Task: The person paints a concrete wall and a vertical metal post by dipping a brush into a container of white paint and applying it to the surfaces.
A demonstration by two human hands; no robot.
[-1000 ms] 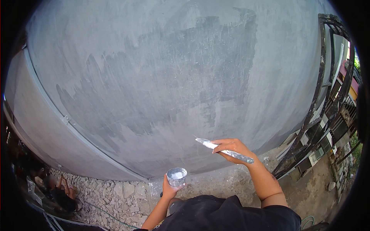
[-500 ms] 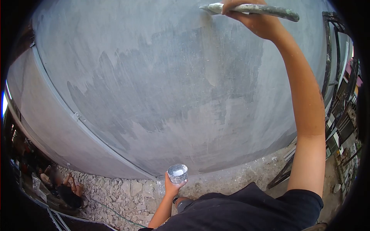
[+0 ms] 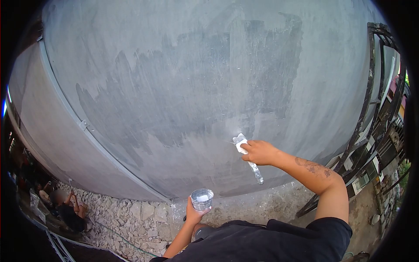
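My right hand (image 3: pixel 260 153) is closed around the handle of a paintbrush (image 3: pixel 239 142) crusted with white and grey paint. Its bristle end points up and left against the grey wall (image 3: pixel 192 87), at the lower middle of the wall. Darker, wet-looking patches with ragged edges spread over the wall above the brush. Low down, my left hand (image 3: pixel 195 212) grips a small paint-smeared cup (image 3: pixel 202 199) from the side. The cup stands upright, and something whitish shows inside it.
A metal strip (image 3: pixel 94 131) runs diagonally down the wall's left side. Dark metal framing (image 3: pixel 371 74) stands at the right. Broken stone rubble (image 3: pixel 131 218) covers the ground at lower left, where another person (image 3: pixel 72 214) sits. A light bucket (image 3: pixel 375 219) is at far right.
My right hand has come down from the top of the wall to its lower middle, still holding the paintbrush. My left hand keeps the cup in nearly the same place.
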